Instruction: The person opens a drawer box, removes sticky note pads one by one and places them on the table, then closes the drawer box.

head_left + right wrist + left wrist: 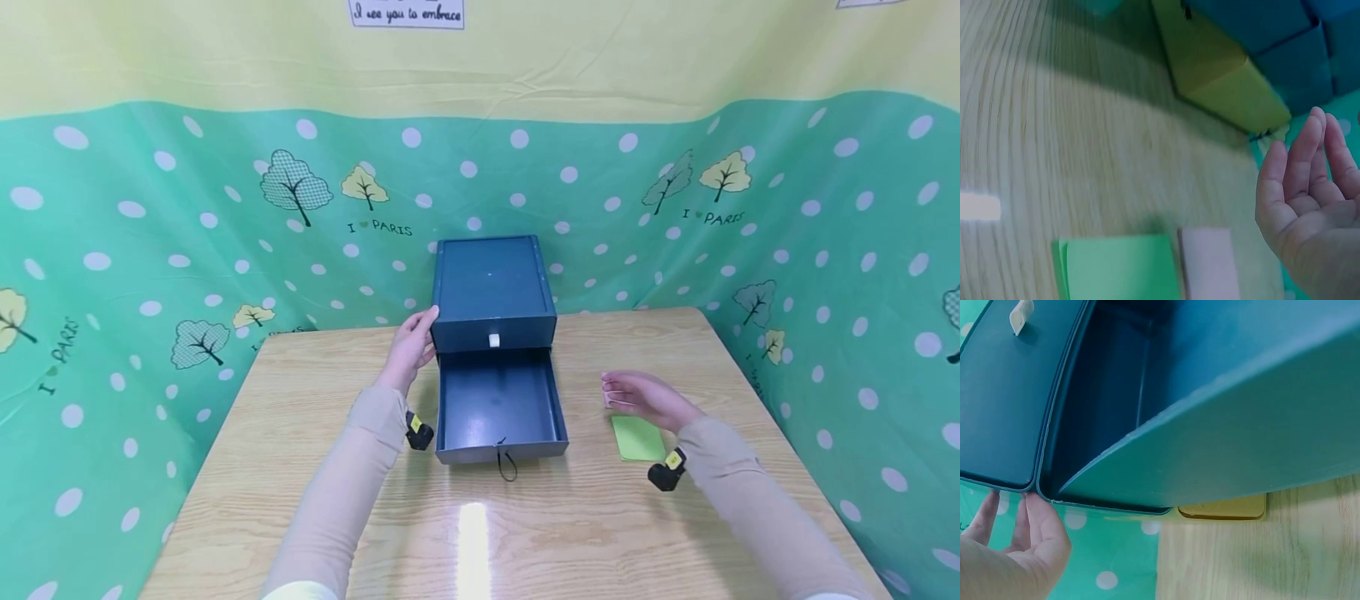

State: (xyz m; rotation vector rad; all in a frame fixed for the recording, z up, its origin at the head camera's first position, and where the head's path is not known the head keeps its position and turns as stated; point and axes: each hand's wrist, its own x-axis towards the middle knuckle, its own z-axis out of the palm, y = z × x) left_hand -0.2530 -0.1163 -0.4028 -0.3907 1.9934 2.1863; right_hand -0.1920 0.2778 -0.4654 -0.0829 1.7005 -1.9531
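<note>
A dark blue drawer cabinet [491, 279] stands at the back of the table, its lower blue drawer [498, 408] pulled far out. My left hand [411, 343] rests its fingers against the cabinet's left side, by the upper drawer's front edge. The left wrist view shows its fingertips [1036, 503] right at the seam between the two drawers. To the right, my right hand [651, 395] hovers over the table with relaxed fingers and holds nothing. Below it lie a green sticky-note pad [637, 442] and a pale pink pad [1210, 262], partly hidden by the hand in the head view.
A white pull tab [494, 340] sits on the upper drawer, and a black cord loop [508, 468] hangs from the open drawer's front. Beneath is a yellow bottom section [1229, 78]. A green dotted curtain [480, 183] hangs behind the wooden table [315, 375].
</note>
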